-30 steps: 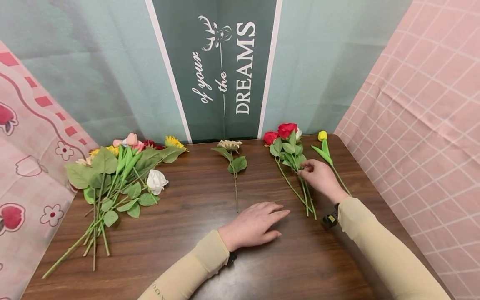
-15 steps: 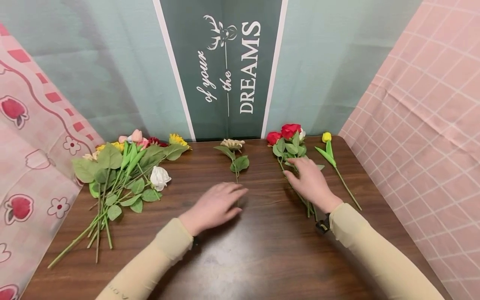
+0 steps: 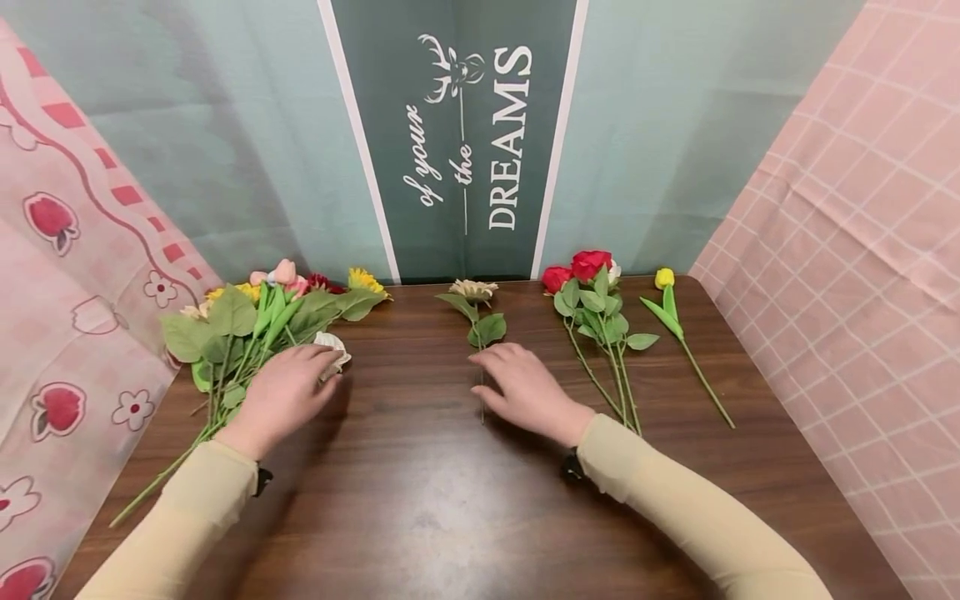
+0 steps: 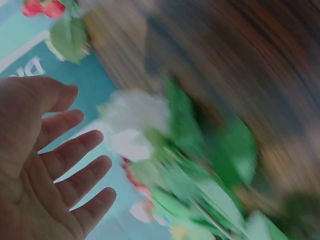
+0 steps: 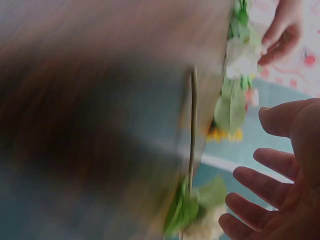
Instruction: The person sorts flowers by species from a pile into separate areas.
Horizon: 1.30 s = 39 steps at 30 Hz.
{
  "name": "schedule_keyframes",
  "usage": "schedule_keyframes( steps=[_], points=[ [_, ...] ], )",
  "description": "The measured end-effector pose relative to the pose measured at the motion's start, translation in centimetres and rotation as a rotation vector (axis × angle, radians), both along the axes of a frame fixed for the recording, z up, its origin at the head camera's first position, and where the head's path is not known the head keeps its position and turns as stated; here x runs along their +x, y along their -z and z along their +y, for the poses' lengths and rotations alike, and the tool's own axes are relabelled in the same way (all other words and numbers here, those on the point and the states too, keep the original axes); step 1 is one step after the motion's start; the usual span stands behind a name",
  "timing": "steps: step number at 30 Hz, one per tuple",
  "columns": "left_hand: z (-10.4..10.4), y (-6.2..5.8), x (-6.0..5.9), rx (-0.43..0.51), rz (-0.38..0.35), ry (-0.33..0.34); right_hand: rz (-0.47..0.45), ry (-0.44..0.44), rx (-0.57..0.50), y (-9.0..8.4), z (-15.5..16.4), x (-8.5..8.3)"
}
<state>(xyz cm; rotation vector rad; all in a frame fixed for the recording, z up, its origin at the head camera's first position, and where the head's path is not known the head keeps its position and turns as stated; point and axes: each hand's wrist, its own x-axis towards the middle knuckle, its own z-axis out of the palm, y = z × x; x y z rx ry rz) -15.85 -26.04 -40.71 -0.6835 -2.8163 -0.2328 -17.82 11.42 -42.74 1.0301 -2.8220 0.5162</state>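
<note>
My left hand (image 3: 281,396) hovers over the mixed bunch of flowers at the left, its fingers extended beside a white rose (image 4: 137,117). That rose is partly hidden by the fingers in the head view. Apart from the blossoms in the left wrist view, this hand has nothing in its palm. My right hand (image 3: 525,392) hangs over the stem of a single cream flower (image 3: 474,290) lying mid-table. In the right wrist view its fingers are spread, and the bare stem (image 5: 193,115) lies apart from them.
Red roses (image 3: 590,264) with leafy stems lie to the right of my right hand. Beyond them is a yellow tulip (image 3: 664,278). In the left bunch are a yellow sunflower (image 3: 364,282) and pink tulips (image 3: 285,271). Fabric walls border the wooden table (image 3: 450,517).
My left hand has moved left, past the cream flower, to the mixed bunch. My right hand has left the red roses and moved left to the cream flower's stem.
</note>
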Motion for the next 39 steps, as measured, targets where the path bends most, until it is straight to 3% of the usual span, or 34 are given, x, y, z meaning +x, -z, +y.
schedule_keyframes(
  steps=[7,13,19,30,39],
  points=[
    [-6.0,-1.0,-0.4,-0.003,-0.065,-0.195,-0.025,-0.116,0.107,0.8,-5.1,1.2],
    [-9.0,-0.7,-1.3,-0.032,-0.183,-0.258,-0.027,-0.189,0.197,0.6,-9.0,2.2],
    [-9.3,0.0,-1.6,-0.035,-0.254,-0.266,0.007,-0.24,0.176,0.7,-11.0,3.2],
    [-9.4,0.5,-1.5,-0.062,-0.234,-0.253,-0.042,-0.177,0.163,0.9,-10.4,3.1],
    [-8.5,-1.2,-0.8,-0.017,-0.144,-0.285,-0.069,-0.108,0.092,0.6,-8.7,2.1]
  ],
)
